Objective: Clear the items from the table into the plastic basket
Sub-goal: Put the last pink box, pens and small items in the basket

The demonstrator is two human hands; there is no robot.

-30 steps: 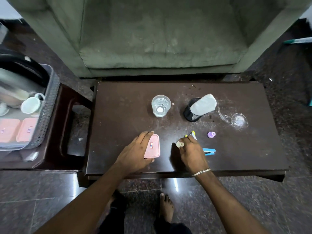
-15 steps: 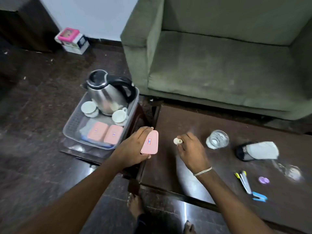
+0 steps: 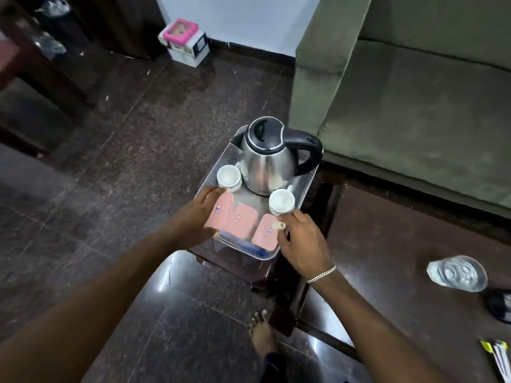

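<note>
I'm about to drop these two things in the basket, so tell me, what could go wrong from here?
1. The basket is crowded: the pink box in your left hand could land on the pink boxes already inside and slide off.
2. Your right hand, pinching a small pale piece, is close to a white cup and could knock it.

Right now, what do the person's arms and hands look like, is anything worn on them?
Both forearms are bare, with no sleeves in view and no gloves. The right hand has a thin silver chain bracelet around its wrist. The left hand shows no ring, watch or band on the parts in view. No markings are visible on either arm.
</note>
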